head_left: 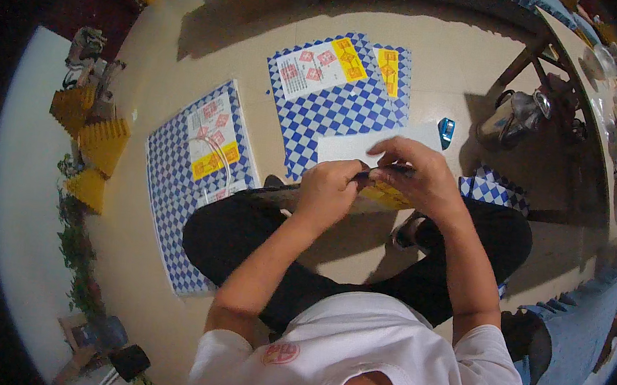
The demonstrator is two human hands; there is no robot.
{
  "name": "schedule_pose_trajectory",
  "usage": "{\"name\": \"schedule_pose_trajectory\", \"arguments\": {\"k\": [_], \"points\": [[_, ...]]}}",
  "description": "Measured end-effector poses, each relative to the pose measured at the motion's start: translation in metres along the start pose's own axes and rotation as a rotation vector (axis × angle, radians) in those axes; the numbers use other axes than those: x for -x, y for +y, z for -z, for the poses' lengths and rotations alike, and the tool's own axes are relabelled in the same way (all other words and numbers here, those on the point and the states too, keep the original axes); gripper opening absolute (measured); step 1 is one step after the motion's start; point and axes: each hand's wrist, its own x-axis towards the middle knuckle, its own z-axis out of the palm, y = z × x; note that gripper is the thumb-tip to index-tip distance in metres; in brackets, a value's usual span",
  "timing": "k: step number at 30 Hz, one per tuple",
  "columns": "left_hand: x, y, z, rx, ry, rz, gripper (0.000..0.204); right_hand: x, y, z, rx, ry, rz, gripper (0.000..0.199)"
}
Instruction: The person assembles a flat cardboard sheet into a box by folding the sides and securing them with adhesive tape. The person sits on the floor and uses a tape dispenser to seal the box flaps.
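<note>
Above my knees, my left hand (326,191) is closed in a fist-like grip, with its thumb toward the middle. It grips a thin dark object (362,175) that spans the gap between my hands. My right hand (424,173) curls over the other end, thumb pressed near the dark object and index finger bent above it. Much of the object is hidden by the fingers, so its kind is unclear. Just below my right hand shows a yellow printed piece (387,196). A plain white sheet (355,144) lies on the floor beyond my hands.
Blue-and-white checked printed sheets (333,101) lie ahead, with a checked stack (198,135) bearing a pale cord to the left. A small teal object (446,133) rests by the white sheet. At right stand a metal kettle-like vessel (514,117) and a wooden table (581,83).
</note>
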Motion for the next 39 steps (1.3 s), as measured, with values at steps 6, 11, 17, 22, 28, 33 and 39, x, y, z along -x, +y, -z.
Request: {"name": "schedule_pose_trajectory", "arguments": {"k": [6,11,17,22,28,33,39], "points": [[0.011,-0.021,0.040,0.532,0.359,0.016,0.018,0.003,0.014,0.081,0.126,-0.080,-0.124,0.024],[0.028,-0.068,0.036,0.953,0.523,0.137,0.032,0.008,-0.003,0.100,0.223,-0.074,-0.269,0.017],[0.049,-0.096,-0.003,1.056,0.573,0.301,0.030,0.030,-0.008,0.071,0.539,-0.107,-0.117,0.009],[0.055,-0.106,-0.021,1.052,0.534,0.315,0.013,0.052,-0.005,0.054,0.420,-0.277,-0.262,0.009],[0.054,-0.093,-0.037,1.143,0.515,0.336,0.013,0.047,-0.005,0.025,0.160,-0.505,-0.368,0.020],[0.052,-0.089,-0.034,1.185,0.436,0.349,0.012,0.003,-0.010,-0.019,0.026,-0.463,-0.385,0.027],[0.052,-0.081,-0.010,1.182,0.363,0.334,0.017,-0.017,0.018,-0.051,-0.451,-0.421,-0.426,0.026]]}}
